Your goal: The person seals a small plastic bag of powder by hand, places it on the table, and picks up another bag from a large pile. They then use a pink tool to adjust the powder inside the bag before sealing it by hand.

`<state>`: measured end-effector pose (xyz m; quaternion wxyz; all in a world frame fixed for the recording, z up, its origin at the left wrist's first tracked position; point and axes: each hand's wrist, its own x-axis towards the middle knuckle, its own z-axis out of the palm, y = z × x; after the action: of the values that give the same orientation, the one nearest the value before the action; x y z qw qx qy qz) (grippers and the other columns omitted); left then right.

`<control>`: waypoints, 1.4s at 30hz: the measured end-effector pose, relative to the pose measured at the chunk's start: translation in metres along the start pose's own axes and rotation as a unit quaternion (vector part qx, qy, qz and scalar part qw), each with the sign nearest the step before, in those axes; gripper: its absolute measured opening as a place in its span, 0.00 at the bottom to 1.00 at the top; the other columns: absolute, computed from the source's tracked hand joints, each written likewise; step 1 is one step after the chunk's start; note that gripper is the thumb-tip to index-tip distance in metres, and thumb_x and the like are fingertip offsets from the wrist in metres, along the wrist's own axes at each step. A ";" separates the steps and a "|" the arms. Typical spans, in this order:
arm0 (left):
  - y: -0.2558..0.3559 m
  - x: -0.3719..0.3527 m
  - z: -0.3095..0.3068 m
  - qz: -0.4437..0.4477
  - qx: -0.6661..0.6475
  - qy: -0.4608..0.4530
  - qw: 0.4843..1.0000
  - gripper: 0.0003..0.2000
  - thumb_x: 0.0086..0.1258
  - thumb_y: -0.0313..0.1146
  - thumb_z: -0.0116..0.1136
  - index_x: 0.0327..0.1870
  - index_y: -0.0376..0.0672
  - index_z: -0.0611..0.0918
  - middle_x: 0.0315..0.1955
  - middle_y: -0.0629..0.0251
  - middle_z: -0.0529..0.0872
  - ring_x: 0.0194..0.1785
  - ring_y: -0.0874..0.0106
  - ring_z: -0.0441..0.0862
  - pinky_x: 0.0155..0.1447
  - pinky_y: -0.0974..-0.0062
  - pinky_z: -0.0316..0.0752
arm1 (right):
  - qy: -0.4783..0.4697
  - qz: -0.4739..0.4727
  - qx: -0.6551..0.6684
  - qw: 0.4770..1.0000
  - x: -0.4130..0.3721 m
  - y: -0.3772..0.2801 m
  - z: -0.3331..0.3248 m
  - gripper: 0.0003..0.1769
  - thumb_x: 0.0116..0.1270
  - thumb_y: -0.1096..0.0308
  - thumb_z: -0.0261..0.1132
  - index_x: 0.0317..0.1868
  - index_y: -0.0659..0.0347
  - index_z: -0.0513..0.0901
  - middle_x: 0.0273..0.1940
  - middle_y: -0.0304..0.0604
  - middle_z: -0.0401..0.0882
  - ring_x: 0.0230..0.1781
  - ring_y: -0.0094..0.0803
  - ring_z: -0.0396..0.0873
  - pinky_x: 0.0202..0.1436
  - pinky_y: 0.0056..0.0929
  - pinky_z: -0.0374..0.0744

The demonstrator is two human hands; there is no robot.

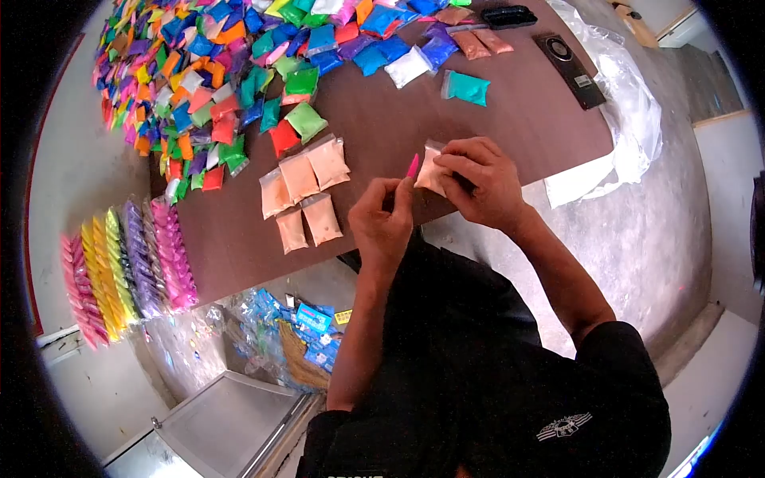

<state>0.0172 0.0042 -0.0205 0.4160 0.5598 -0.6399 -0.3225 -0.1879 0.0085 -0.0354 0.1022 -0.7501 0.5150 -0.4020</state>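
My left hand [384, 217] pinches a small pointed pink object [413, 166] between thumb and finger, its tip pointing up. Just to its right, my right hand [482, 179] grips a clear packet of peach material [431, 174] by its right side. Both hands are over the table's near edge, close together but apart. Left of them, several similar peach packets [300, 178] lie grouped on the brown table [374, 107].
A large heap of colourful packets [199, 64] covers the back left. Twisted colourful strips [131, 263] lie at the left edge. A teal packet [466, 88], a black device [570, 70] and clear plastic sheeting [629, 103] are at the right.
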 end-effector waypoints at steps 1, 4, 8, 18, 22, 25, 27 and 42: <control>0.002 -0.002 0.002 -0.001 0.000 -0.001 1.000 0.08 0.76 0.30 0.70 0.39 0.34 0.87 0.27 0.62 0.89 0.29 0.80 0.83 0.35 0.76 0.78 | -0.001 0.001 0.000 1.000 -0.001 -0.001 0.001 0.15 0.64 0.68 0.75 0.51 0.57 0.90 0.54 0.47 0.86 0.55 0.47 0.84 0.59 0.45 0.85; 0.005 -0.008 0.006 0.052 0.014 -0.002 0.999 0.06 0.75 0.29 0.71 0.39 0.35 0.87 0.27 0.58 0.89 0.29 0.73 0.86 0.35 0.73 0.79 | 0.014 0.026 -0.009 1.000 -0.002 -0.001 0.004 0.15 0.65 0.64 0.77 0.50 0.57 0.90 0.52 0.47 0.86 0.54 0.46 0.84 0.57 0.43 0.85; 0.001 -0.005 0.009 0.044 0.065 -0.013 0.997 0.07 0.75 0.29 0.70 0.38 0.36 0.86 0.29 0.53 0.90 0.29 0.66 0.89 0.35 0.70 0.80 | 0.016 0.026 -0.020 0.999 -0.003 0.001 0.008 0.15 0.64 0.61 0.79 0.49 0.57 0.90 0.49 0.46 0.85 0.51 0.45 0.85 0.54 0.42 0.85; 0.003 0.005 0.005 -0.045 0.029 0.024 0.998 0.09 0.76 0.31 0.69 0.36 0.35 0.85 0.25 0.52 0.88 0.27 0.66 0.87 0.34 0.67 0.78 | 0.056 0.032 -0.019 0.998 -0.001 -0.001 0.008 0.11 0.66 0.61 0.78 0.43 0.56 0.91 0.44 0.43 0.86 0.46 0.42 0.85 0.50 0.40 0.85; 0.011 -0.004 0.004 -0.059 0.034 0.015 0.998 0.09 0.75 0.31 0.70 0.36 0.35 0.86 0.26 0.52 0.88 0.27 0.66 0.86 0.35 0.68 0.79 | 0.052 0.034 -0.014 0.998 -0.001 -0.002 0.007 0.09 0.67 0.62 0.77 0.43 0.56 0.91 0.44 0.43 0.86 0.46 0.42 0.85 0.49 0.41 0.85; 0.012 -0.013 0.015 0.023 0.052 -0.032 0.998 0.09 0.78 0.32 0.69 0.38 0.35 0.86 0.27 0.59 0.89 0.31 0.78 0.85 0.36 0.72 0.79 | 0.054 0.033 -0.019 0.998 -0.001 -0.001 0.010 0.07 0.67 0.63 0.76 0.42 0.56 0.90 0.44 0.43 0.86 0.45 0.41 0.86 0.49 0.41 0.85; 0.009 -0.012 0.016 0.028 0.070 -0.025 0.997 0.09 0.78 0.31 0.69 0.38 0.35 0.86 0.27 0.57 0.90 0.31 0.77 0.85 0.35 0.71 0.79 | 0.044 0.038 -0.027 0.998 -0.002 0.001 0.009 0.07 0.67 0.64 0.76 0.41 0.57 0.90 0.44 0.43 0.86 0.45 0.41 0.86 0.48 0.40 0.85; 0.021 -0.005 0.011 -0.001 0.060 0.021 0.998 0.09 0.76 0.32 0.69 0.35 0.37 0.85 0.29 0.51 0.90 0.31 0.57 0.91 0.36 0.62 0.82 | 0.058 0.037 -0.021 0.997 0.000 0.000 0.011 0.08 0.67 0.65 0.75 0.39 0.58 0.87 0.48 0.43 0.87 0.47 0.43 0.87 0.51 0.39 0.87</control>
<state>-0.0017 0.0124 -0.0082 0.3945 0.5909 -0.6488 -0.2725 -0.1798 0.0053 -0.0424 0.0712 -0.7081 0.5561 -0.4293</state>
